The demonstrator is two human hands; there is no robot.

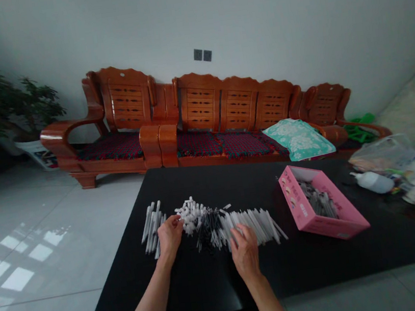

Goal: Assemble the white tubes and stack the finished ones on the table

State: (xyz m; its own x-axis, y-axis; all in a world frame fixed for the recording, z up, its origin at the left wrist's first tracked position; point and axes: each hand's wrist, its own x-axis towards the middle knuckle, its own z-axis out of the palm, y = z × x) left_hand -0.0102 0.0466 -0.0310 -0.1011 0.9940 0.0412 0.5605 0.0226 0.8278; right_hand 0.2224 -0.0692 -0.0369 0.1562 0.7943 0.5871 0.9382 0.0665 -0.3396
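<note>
My left hand (170, 237) is at the left side of a heap of small white pen caps (190, 213), its thumb and fingertips pinched on a cap. My right hand (245, 253) lies over a row of white pen barrels (261, 224), fingers bent, apart and touching them. Between the hands is a bunch of thin dark pen refills (210, 227) with pale ends. Left of my left hand, a small group of assembled-looking white pens (152, 227) lies side by side. My right fingers partly hide the barrels beneath.
A pink box (304, 214) holding many grey-looking pen parts (319, 200) stands right on the black table (195, 286). Farther right are a white bottle (374, 182), a clear plastic bag (383, 154) and clutter. A wooden sofa (200, 105) with a teal cushion (300, 138) stands behind.
</note>
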